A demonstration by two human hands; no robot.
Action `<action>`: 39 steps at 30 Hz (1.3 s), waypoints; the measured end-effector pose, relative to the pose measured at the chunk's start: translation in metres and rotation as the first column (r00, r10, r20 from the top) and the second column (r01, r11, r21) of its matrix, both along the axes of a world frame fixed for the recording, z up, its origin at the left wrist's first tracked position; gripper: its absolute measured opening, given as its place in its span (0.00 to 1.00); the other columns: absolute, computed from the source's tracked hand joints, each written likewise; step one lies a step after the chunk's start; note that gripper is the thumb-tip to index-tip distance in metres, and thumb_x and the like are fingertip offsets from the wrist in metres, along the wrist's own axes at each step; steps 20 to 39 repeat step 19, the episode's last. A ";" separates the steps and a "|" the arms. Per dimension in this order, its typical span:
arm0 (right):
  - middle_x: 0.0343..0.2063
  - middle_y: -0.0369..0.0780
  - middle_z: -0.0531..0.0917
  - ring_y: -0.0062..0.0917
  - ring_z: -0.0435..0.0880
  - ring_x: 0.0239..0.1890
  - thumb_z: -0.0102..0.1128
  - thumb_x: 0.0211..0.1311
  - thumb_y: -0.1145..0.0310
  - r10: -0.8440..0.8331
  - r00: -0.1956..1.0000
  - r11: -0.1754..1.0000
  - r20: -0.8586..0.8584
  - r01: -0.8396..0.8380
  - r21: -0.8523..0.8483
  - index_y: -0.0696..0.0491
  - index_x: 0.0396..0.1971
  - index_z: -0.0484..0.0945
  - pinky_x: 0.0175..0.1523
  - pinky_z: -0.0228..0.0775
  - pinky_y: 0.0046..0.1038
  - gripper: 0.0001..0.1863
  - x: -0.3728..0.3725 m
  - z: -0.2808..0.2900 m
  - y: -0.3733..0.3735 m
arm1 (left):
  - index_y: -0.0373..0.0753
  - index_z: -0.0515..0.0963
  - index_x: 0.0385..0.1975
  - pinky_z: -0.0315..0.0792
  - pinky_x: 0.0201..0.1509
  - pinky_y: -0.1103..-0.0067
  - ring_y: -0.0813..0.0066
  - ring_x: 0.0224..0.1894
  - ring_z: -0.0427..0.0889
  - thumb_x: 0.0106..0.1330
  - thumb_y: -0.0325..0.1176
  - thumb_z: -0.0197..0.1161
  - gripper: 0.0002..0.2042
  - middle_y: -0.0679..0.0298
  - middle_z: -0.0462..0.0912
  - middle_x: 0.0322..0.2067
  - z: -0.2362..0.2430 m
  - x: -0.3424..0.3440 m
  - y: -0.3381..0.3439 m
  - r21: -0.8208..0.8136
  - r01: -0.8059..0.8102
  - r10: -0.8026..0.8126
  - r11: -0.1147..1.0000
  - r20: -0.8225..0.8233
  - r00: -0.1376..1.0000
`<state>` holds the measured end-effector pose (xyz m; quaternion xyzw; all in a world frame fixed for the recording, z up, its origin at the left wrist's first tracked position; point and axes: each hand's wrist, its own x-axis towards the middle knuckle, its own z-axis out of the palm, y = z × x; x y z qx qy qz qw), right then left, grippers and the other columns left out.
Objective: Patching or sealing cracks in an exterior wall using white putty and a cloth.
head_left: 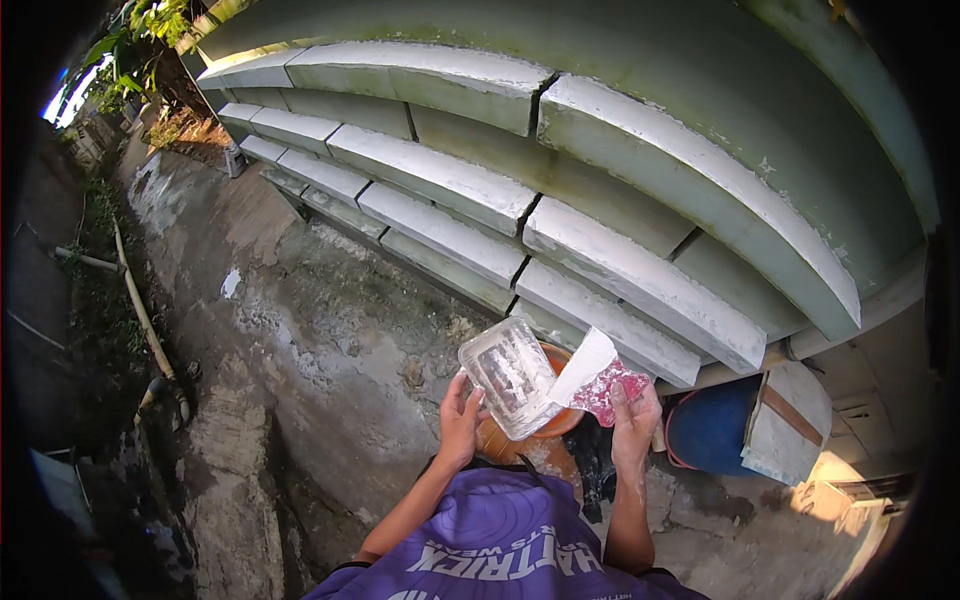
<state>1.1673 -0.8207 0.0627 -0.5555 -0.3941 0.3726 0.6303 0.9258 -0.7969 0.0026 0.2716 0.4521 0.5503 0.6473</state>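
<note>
My left hand (462,418) grips the lower left edge of a clear plastic tub (497,362), which is tilted and smeared inside with white paste. In my right hand (634,424) is a flat red scraper (610,388), pinched between thumb and fingers, with a thick white coat of paste along its upper left side. The scraper's left end is close to the tub's right side; whether they touch I cannot tell. Below both lies an orange basin (565,421), partly hidden by the tub and scraper.
Ahead stands a green wall with long stepped ledges (440,170), their tops white and dark gaps between sections. A blue drum (712,425) with a pale board (790,422) against it stands at the right. A pipe (140,295) runs along the rough concrete ground (330,370) at the left.
</note>
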 end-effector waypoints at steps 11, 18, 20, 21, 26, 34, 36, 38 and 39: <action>0.36 0.36 0.83 0.13 0.78 0.37 0.57 0.68 0.75 0.019 0.976 0.999 0.215 -0.010 -0.041 0.63 0.44 0.76 0.45 0.71 0.17 0.09 -0.091 -0.001 0.013 | 0.34 0.59 0.64 0.77 0.43 0.84 0.80 0.52 0.75 0.71 0.26 0.53 0.23 0.65 0.68 0.58 -0.007 -0.044 0.029 0.016 0.083 -0.084 0.996 0.137 0.987; 0.52 0.40 0.77 0.19 0.76 0.49 0.55 0.68 0.76 -0.006 0.999 0.993 0.053 0.012 -0.116 0.63 0.59 0.70 0.56 0.67 0.20 0.20 -0.103 -0.013 0.012 | 0.38 0.58 0.65 0.77 0.41 0.86 0.79 0.53 0.74 0.69 0.28 0.57 0.26 0.66 0.68 0.59 -0.015 -0.049 0.032 0.029 0.153 -0.156 0.988 0.188 0.970; 0.56 0.42 0.75 0.22 0.75 0.54 0.54 0.68 0.76 0.025 0.985 0.978 -0.169 -0.059 -0.198 0.62 0.62 0.67 0.60 0.64 0.22 0.23 -0.105 -0.010 0.010 | 0.39 0.57 0.66 0.77 0.42 0.85 0.79 0.53 0.74 0.68 0.29 0.58 0.27 0.66 0.67 0.60 -0.017 -0.050 0.034 0.056 0.181 -0.189 0.982 0.218 0.957; 0.56 0.42 0.75 0.22 0.75 0.54 0.54 0.68 0.76 0.025 0.985 0.978 -0.169 -0.059 -0.198 0.62 0.62 0.67 0.60 0.64 0.22 0.23 -0.105 -0.010 0.010 | 0.39 0.57 0.66 0.77 0.42 0.85 0.79 0.53 0.74 0.68 0.29 0.58 0.27 0.66 0.67 0.60 -0.017 -0.050 0.034 0.056 0.181 -0.189 0.982 0.218 0.957; 0.56 0.42 0.75 0.22 0.75 0.54 0.54 0.68 0.76 0.025 0.985 0.978 -0.169 -0.059 -0.198 0.62 0.62 0.67 0.60 0.64 0.22 0.23 -0.105 -0.010 0.010 | 0.39 0.57 0.66 0.77 0.42 0.85 0.79 0.53 0.74 0.68 0.29 0.58 0.27 0.66 0.67 0.60 -0.017 -0.050 0.034 0.056 0.181 -0.189 0.982 0.218 0.957; 0.56 0.42 0.75 0.22 0.75 0.54 0.54 0.68 0.76 0.025 0.985 0.978 -0.169 -0.059 -0.198 0.62 0.62 0.67 0.60 0.64 0.22 0.23 -0.105 -0.010 0.010 | 0.39 0.57 0.66 0.77 0.42 0.85 0.79 0.53 0.74 0.68 0.29 0.58 0.27 0.66 0.67 0.60 -0.017 -0.050 0.034 0.056 0.181 -0.189 0.982 0.218 0.957; 0.56 0.42 0.75 0.22 0.75 0.54 0.54 0.68 0.76 0.025 0.985 0.978 -0.169 -0.059 -0.198 0.62 0.62 0.67 0.60 0.64 0.22 0.23 -0.105 -0.010 0.010 | 0.39 0.57 0.66 0.77 0.42 0.85 0.79 0.53 0.74 0.68 0.29 0.58 0.27 0.66 0.67 0.60 -0.017 -0.050 0.034 0.056 0.181 -0.189 0.982 0.218 0.957; 0.56 0.42 0.75 0.22 0.75 0.54 0.54 0.68 0.76 0.025 0.985 0.978 -0.169 -0.059 -0.198 0.62 0.62 0.67 0.60 0.64 0.22 0.23 -0.105 -0.010 0.010 | 0.39 0.57 0.66 0.77 0.42 0.85 0.79 0.53 0.74 0.68 0.29 0.58 0.27 0.66 0.67 0.60 -0.017 -0.050 0.034 0.056 0.181 -0.189 0.982 0.218 0.957; 0.56 0.42 0.75 0.22 0.75 0.54 0.54 0.68 0.76 0.025 0.985 0.978 -0.169 -0.059 -0.198 0.62 0.62 0.67 0.60 0.64 0.22 0.23 -0.105 -0.010 0.010 | 0.39 0.57 0.66 0.77 0.42 0.85 0.79 0.53 0.74 0.68 0.29 0.58 0.27 0.66 0.67 0.60 -0.017 -0.050 0.034 0.056 0.181 -0.189 0.982 0.218 0.957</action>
